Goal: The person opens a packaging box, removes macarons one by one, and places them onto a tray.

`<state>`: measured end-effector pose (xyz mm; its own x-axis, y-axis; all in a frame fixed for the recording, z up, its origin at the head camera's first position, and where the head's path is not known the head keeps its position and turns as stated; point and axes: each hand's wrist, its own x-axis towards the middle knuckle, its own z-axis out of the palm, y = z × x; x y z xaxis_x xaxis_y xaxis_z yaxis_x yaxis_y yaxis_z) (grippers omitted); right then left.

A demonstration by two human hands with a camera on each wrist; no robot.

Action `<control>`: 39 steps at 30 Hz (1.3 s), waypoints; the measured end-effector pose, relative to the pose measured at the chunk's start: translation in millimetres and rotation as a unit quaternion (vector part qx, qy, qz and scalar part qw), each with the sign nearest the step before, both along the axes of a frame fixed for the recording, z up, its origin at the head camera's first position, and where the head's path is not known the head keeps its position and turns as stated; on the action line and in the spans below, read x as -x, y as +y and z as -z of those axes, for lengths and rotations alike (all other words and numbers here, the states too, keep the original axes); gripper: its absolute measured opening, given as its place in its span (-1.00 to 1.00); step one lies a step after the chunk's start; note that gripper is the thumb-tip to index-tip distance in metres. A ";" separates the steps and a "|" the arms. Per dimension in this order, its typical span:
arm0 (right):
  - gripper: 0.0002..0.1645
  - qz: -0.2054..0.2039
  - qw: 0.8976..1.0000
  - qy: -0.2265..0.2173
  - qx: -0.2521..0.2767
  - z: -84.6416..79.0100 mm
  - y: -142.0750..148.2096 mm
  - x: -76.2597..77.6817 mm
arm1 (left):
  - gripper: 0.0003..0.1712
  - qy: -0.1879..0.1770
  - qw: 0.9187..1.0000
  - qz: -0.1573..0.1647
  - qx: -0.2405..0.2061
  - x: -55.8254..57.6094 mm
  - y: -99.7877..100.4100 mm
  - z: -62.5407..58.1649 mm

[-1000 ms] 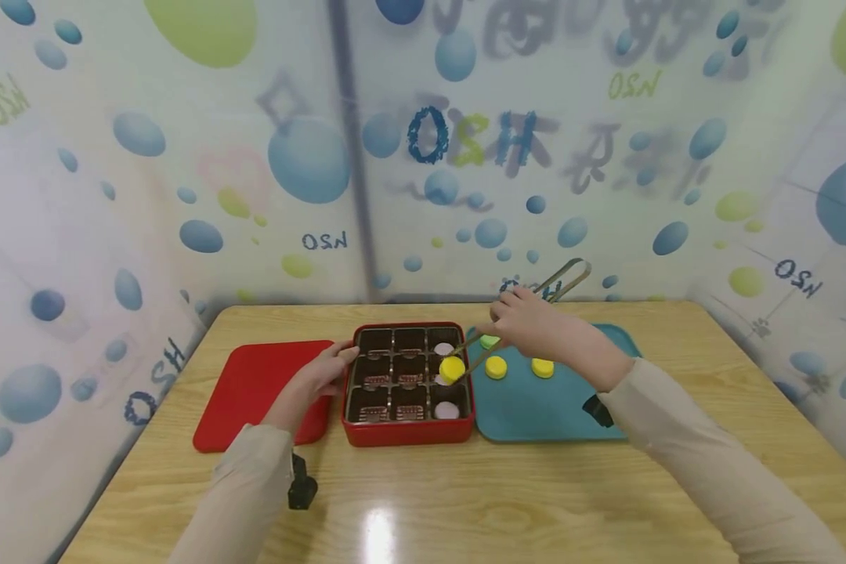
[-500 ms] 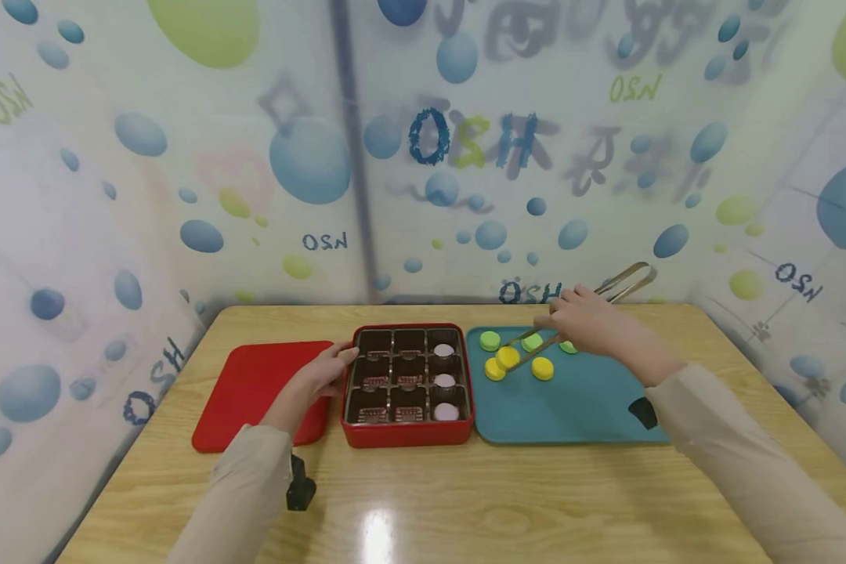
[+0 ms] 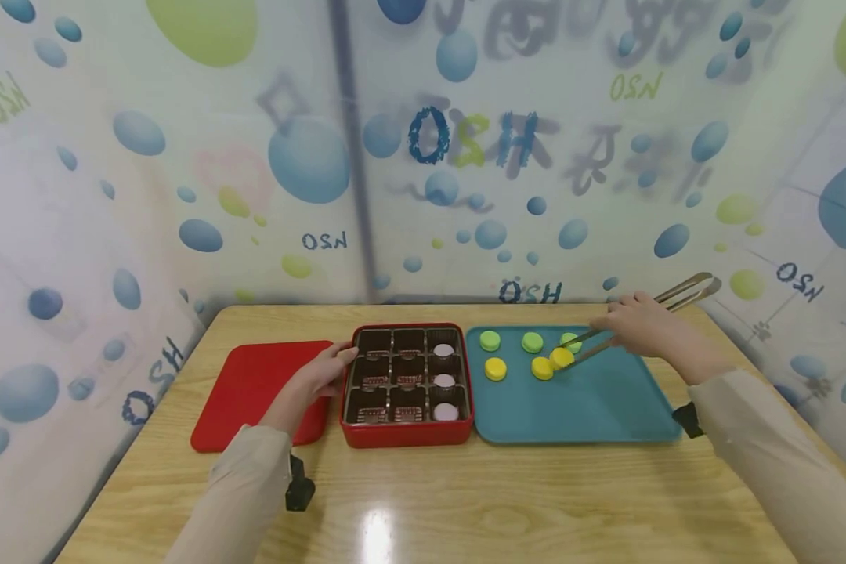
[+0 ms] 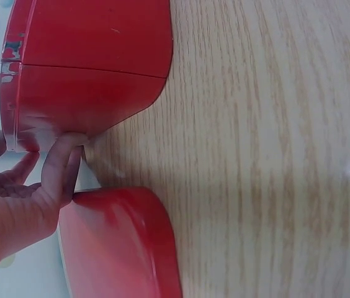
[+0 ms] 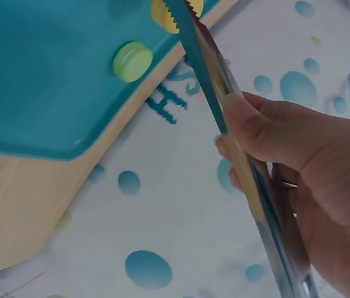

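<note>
My right hand (image 3: 645, 325) holds metal tongs (image 3: 677, 296), whose tips reach around a yellow macaron (image 3: 561, 359) close over the blue tray (image 3: 578, 415). Beside it on the tray are two more yellow macarons, a middle one (image 3: 543, 368) and a left one (image 3: 495, 369). In the right wrist view, thumb and fingers pinch the tongs' arms. My left hand (image 3: 324, 368) rests against the left side of a red box (image 3: 409, 433); the left wrist view shows its thumb (image 4: 66, 146) on the wall. Pale purple macarons (image 3: 446, 411) sit in the box's right column.
Three green macarons, including a left one (image 3: 489, 341) and a middle one (image 3: 532, 342), lie along the tray's back row. Left of the box lies a red lid (image 3: 254, 392). A patterned curtain (image 3: 423, 258) hangs behind the wooden table (image 3: 409, 501).
My right hand has moved the tongs with the yellow macaron rightward, from over the box's right column to over the tray. The left hand stays against the box.
</note>
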<state>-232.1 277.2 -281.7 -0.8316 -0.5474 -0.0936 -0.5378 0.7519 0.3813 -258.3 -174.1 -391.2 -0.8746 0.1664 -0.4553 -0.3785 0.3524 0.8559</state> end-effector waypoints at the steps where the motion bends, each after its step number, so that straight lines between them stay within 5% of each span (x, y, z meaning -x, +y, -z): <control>1: -0.64 0.005 1.000 -0.002 -0.002 0.5 2.9 0.6 | -0.31 0.000 1.000 -0.001 0.000 0.0 -0.3 -0.3; 28: -0.60 0.072 0.996 -0.052 -0.014 15.6 26.1 -0.4 | -0.32 0.004 1.000 0.004 0.002 1.2 -0.2 0.2; 39: -0.60 0.027 0.998 -0.034 0.037 13.5 22.8 1.6 | -0.31 0.004 1.000 0.000 -0.001 -0.4 0.1 2.7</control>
<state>-233.7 300.0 -295.2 -0.8528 -0.5100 -0.1120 -0.5192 0.8051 0.2869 -257.9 -174.0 -393.9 -0.8781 0.1675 -0.4483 -0.3720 0.3503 0.8596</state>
